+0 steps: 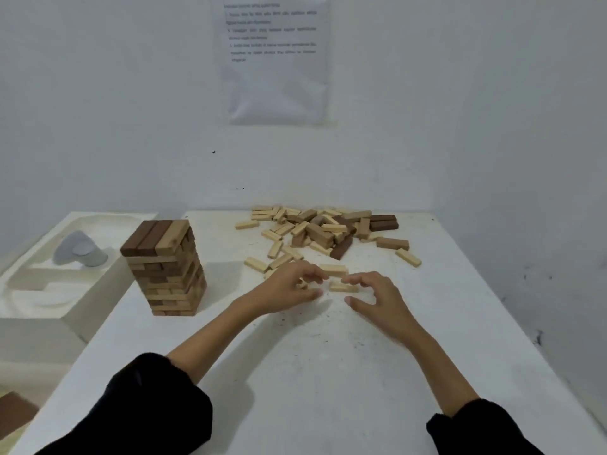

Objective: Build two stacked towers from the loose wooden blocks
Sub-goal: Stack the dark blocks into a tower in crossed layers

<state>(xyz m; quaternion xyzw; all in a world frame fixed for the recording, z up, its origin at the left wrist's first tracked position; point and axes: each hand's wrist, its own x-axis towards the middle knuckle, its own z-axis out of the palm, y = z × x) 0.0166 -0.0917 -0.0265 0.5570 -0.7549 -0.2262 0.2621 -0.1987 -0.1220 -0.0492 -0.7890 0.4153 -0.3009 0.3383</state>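
A finished tower of mixed light and dark wooden blocks stands on the white table, at the left. Several loose blocks lie in a pile near the back edge. Two light blocks lie side by side mid-table, one farther and one nearer. My left hand is curled just left of them, and its fingers and thumb pinch a small light block that is mostly hidden. My right hand arches to the right. Its index fingertip touches the nearer block and its thumb is held apart.
A white moulded foam tray with a grey object in it sits beside the table on the left. A printed sheet hangs on the wall behind. Walls close in at the back and right. Stray blocks lie right of the pile.
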